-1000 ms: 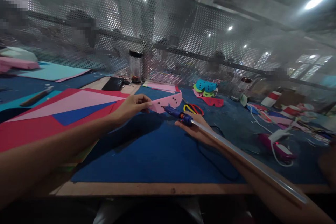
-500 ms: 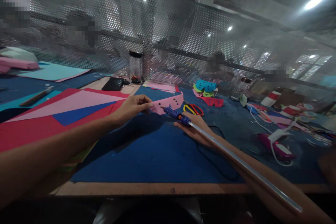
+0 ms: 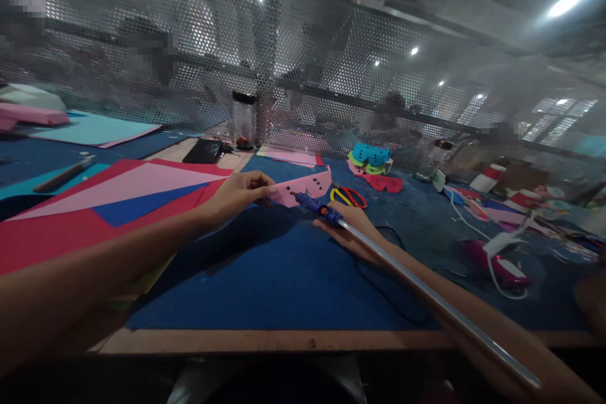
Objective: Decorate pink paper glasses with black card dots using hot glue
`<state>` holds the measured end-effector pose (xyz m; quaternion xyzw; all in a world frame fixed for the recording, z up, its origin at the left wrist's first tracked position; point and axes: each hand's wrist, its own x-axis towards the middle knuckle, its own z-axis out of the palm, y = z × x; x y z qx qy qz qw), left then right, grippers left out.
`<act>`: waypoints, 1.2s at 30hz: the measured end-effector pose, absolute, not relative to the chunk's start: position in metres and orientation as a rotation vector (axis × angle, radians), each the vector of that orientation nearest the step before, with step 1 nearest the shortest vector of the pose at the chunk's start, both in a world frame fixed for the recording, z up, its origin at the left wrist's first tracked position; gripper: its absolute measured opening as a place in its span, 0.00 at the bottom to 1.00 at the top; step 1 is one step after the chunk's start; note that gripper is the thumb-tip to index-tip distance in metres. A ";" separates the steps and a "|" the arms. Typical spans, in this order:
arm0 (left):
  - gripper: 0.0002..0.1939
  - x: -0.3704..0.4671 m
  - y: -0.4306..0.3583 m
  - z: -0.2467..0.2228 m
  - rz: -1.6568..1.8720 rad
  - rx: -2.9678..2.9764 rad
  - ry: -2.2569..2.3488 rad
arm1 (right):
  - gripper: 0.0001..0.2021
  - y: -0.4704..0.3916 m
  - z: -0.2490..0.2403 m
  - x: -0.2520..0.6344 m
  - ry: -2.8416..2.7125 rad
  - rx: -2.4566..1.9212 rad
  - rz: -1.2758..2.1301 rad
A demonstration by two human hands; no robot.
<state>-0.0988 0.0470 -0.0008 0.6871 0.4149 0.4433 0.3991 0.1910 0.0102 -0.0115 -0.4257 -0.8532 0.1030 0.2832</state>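
Pinched at its left end in my left hand [image 3: 249, 192] is a pink paper mask [image 3: 307, 186] with several small dark squares on it, held a little above the blue table mat [image 3: 265, 271]. My right hand [image 3: 348, 224] is closed around a blue hot glue gun [image 3: 312, 204]. From its back a long clear glue stick [image 3: 426, 293] runs along my right forearm. The gun's nozzle tip is at the mask's left part; whether it touches the paper I cannot tell. Yellow-and-red scissors [image 3: 353, 197] lie just behind my right hand.
Coloured paper sheets [image 3: 42, 243] cover the left side. A stack of paper masks [image 3: 372, 154], a red mask [image 3: 382, 183] and a jar [image 3: 243, 120] stand farther back. A magenta device [image 3: 502, 265] with white cord lies right. A perforated screen [image 3: 322, 95] borders the back.
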 end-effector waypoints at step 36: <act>0.12 -0.097 0.045 0.002 1.131 1.671 1.024 | 0.15 0.000 -0.001 0.188 -2.273 -1.185 0.246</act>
